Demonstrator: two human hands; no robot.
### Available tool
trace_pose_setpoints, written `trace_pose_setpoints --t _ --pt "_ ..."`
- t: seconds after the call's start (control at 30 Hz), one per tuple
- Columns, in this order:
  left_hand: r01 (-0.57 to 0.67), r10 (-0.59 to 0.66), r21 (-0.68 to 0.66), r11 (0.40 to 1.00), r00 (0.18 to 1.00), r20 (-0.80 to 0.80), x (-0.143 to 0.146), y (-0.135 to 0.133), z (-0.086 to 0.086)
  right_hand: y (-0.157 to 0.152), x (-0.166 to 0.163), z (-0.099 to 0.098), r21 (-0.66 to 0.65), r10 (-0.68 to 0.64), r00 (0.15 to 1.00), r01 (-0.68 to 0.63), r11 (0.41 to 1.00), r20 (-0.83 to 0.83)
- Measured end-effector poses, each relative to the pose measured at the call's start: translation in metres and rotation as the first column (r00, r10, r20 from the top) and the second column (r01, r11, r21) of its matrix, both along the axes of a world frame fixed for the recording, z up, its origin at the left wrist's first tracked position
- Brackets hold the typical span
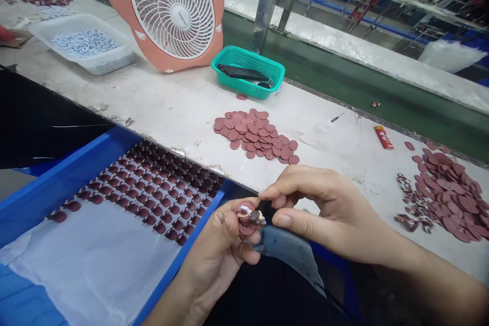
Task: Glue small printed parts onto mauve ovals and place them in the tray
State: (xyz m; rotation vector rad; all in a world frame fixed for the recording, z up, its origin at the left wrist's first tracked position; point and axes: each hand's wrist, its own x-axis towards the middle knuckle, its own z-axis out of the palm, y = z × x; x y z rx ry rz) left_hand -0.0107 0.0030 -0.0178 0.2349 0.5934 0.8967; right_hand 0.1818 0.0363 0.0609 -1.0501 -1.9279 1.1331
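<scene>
The left hand [216, 249] is holding a small maroon piece [247, 218] between its thumb and fingers, and it is clamping this piece in front of the person's body. The piece seems to be two round discs with a dark, patterned part between them, but the fingers are hiding some of it, so I cannot tell exactly how it is made. Its long axis is standing nearly upright in the view, and the patterned part is pointing toward the right hand [328, 214]. This right hand is lying just to the right of the piece and is the nearer one to its free side. Its thumb and index finger are standing apart, and they are holding nothing that I can see. The index fingertip [266, 193] is reaching just above the piece, very near to it, but I cannot tell if they are touching. A grey-blue cloth [286, 252] is lying just below the hands. To the left, a blue tray [179, 270] is carrying neat rows of maroon discs [153, 193], and ahead, a loose pile of maroon discs [254, 135] is lying on the white worktop [183, 112].
</scene>
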Motion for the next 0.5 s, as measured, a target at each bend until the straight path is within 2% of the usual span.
trace_pose_setpoints --t 0.17,0.33,0.5 --pt "0.030 -0.029 -0.015 0.999 0.998 0.047 -0.003 0.000 -0.003 -0.002 0.001 -0.001 0.055 -0.059 0.998 0.059 0.997 0.000" --pt "-0.011 0.012 -0.031 0.999 0.999 0.040 0.001 0.001 0.000 -0.004 -0.004 -0.006 0.130 -0.048 0.999 0.047 0.990 0.001" --pt "-0.018 0.019 -0.015 1.000 0.999 0.048 0.003 0.002 0.001 -0.005 -0.009 -0.007 0.148 -0.062 0.998 0.062 0.987 -0.004"
